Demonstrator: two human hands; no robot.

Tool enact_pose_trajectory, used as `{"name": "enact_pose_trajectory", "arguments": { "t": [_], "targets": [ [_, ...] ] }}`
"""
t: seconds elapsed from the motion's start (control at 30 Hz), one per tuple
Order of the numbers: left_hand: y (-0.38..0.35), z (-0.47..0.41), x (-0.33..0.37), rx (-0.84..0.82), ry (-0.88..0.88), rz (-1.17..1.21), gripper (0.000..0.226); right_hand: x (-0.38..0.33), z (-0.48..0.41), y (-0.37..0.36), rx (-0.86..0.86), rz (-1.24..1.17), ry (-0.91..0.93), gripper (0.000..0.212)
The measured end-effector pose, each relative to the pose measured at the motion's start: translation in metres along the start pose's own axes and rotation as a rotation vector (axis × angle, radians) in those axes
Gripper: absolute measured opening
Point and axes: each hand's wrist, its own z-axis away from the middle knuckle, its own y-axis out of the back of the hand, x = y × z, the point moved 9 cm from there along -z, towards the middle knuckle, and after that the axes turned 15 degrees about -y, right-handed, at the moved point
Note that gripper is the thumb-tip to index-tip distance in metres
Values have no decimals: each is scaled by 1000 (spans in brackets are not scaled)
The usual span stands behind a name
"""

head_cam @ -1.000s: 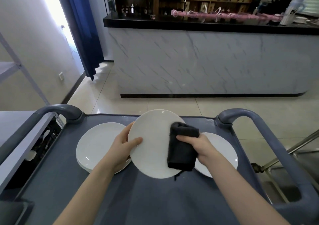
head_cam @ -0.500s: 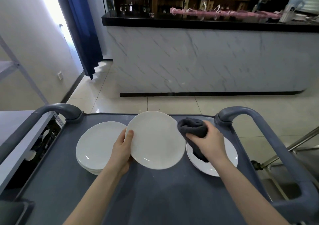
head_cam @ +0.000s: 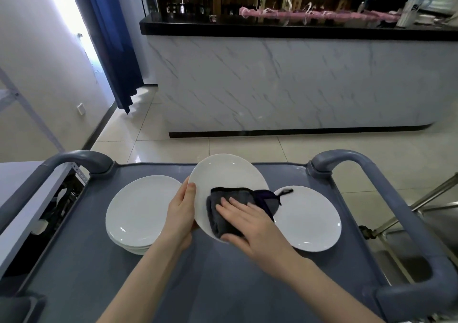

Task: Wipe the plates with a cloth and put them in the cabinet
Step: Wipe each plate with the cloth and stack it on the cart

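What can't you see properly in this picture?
Head view only.
Held plate: lower part covered by cloth and right hand.
Stack: lower plates hidden under the top one and behind the left hand.
Bottles: labels too small to read.
Cart: near end cut off by the bottom edge.

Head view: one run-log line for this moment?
phase: wiping | left hand: grips rim of lifted plate | right hand: presses dark grey cloth on it | stack of plates left, single plate right

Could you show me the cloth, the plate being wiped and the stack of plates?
dark grey cloth (head_cam: 235, 194), head view, on its folded top part.
held plate (head_cam: 225, 171), head view, on its bare upper face.
stack of plates (head_cam: 141, 211), head view, middle of the top plate.
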Motion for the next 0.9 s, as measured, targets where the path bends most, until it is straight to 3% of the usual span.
{"name": "enact_pose_trajectory", "arguments": {
  "t": [0.17,0.3,0.4,0.5,0.7,0.9],
  "targets": [
    [-11,6,-9,-63,39,47,33,0,-45,14,83,112,-35,57],
    [-2,0,1,-2,9,9,31,34,-65,34,93,128,-158,60],
    [9,-7,7,75,-21,29,29,52,-45,33,59,100,-200,59],
    [15,-10,10,109,-41,18,29,42,-5,8,-14,52,-122,57],
    [-3,-7,4,-37,-9,-10,31,4,-16,-1,27,1,-60,57],
    [-21,-1,-1,-124,2,13,33,22,-73,34,114,26,-178,58]
  ]
}}
